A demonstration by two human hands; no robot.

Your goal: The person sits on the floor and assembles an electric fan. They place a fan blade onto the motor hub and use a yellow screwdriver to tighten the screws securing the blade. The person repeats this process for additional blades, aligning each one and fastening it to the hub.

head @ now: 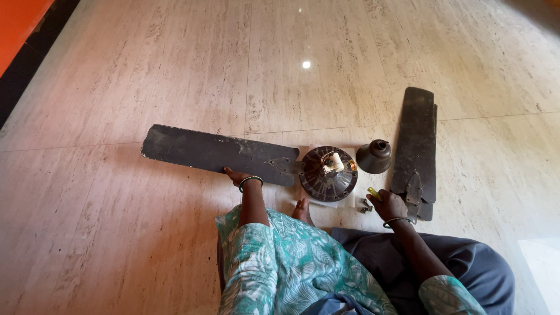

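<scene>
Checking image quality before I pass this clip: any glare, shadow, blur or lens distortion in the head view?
Head view: sharp overall; two small glare spots on the polished floor; wide-angle bending curves the tile lines near the edges; soft shadow spreads left of the person's lap; the dark fan blade under the left hand and the motor housing show little surface detail; the right hand is clear.

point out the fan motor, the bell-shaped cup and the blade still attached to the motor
fan motor (328, 173), head view, on its round dark top face
bell-shaped cup (374, 156), head view, on its dark side wall
attached blade (216, 153), head view, on the middle of its flat surface
</scene>
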